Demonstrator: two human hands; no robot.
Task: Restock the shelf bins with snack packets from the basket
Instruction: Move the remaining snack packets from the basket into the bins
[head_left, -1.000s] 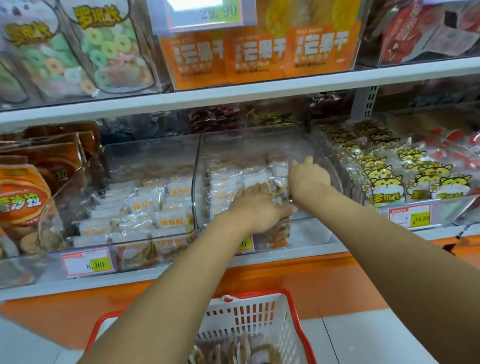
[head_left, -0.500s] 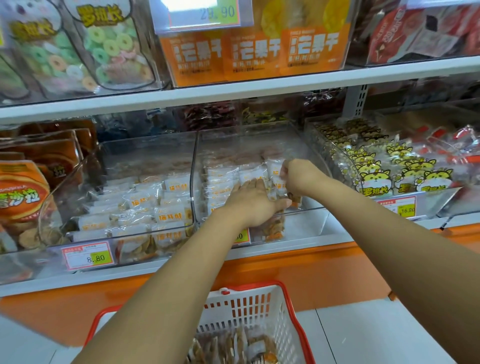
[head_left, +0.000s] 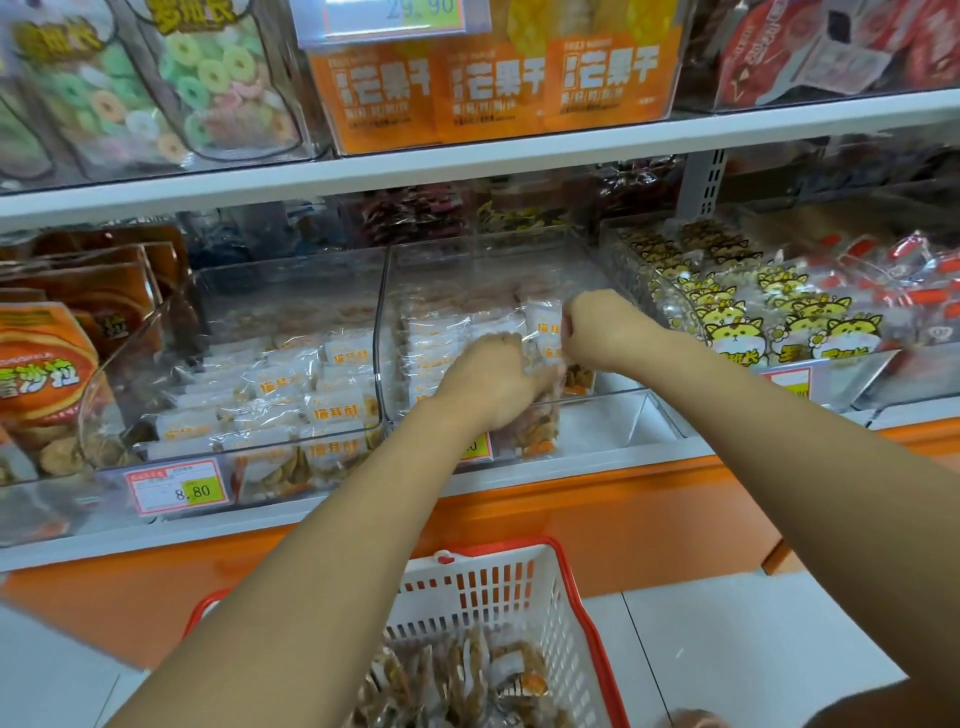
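Both my hands reach into the middle clear shelf bin (head_left: 613, 410). My left hand (head_left: 493, 379) lies over the front row of white snack packets (head_left: 441, 343) and its fingers curl on one. My right hand (head_left: 602, 327) is curled and pinches the top of an upright white packet (head_left: 545, 325) at the row's right end. A white basket with a red rim (head_left: 519, 587) stands on the floor below, holding several more snack packets (head_left: 457, 675).
The left neighbouring bin (head_left: 291, 291) is full of the same white packets. To the right stands a bin of yellow cat-print packets (head_left: 737, 322). A white shelf board (head_left: 467, 161) with orange mango packs (head_left: 493, 88) runs overhead. Price tags (head_left: 176, 488) line the front edge.
My right hand has closed from an open reach into a pinch on the upright packet. My left hand has stayed on the front packets. The view has shifted slightly.
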